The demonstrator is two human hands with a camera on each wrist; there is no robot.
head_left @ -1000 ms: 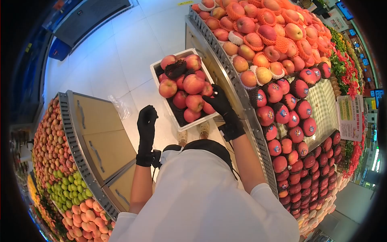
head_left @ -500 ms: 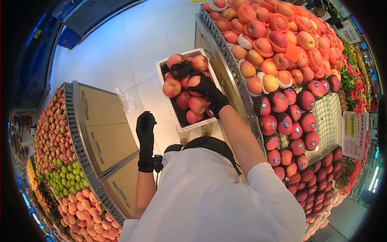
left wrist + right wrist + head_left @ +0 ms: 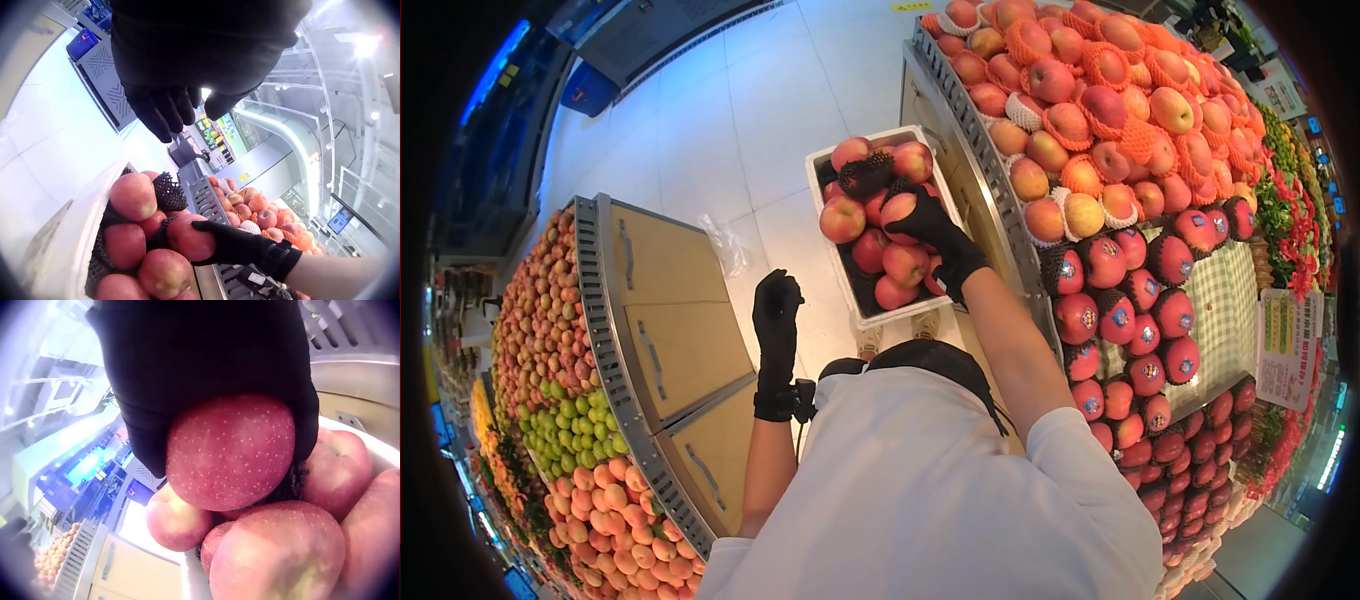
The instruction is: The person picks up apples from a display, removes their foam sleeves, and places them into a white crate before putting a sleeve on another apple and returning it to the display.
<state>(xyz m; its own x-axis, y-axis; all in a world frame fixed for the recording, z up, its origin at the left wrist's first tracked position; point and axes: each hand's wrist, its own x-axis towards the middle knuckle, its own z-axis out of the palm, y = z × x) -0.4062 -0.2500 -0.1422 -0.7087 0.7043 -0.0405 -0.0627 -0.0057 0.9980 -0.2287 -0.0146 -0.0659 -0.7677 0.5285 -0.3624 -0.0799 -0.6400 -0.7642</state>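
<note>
Red apples, some with dark foam nets, fill a white crate in the head view. The black-gloved right hand grips one apple over the crate's right side; the right wrist view shows that apple under the curved fingers. To the left of the crate, the gloved left hand hangs in the air, fingers loosely bent, holding nothing. In the left wrist view, the left hand's fingers point down, apart from the apples.
On the right, a fruit display holds apples in orange nets and stickered red apples. A checked cloth lies beside them. Another stand with green fruit is at the left. A plastic bag lies on the floor.
Since a second ago, the right hand has moved from the crate's right edge inward and taken hold of an apple. The crate and displays have shifted slightly right in the head view.
</note>
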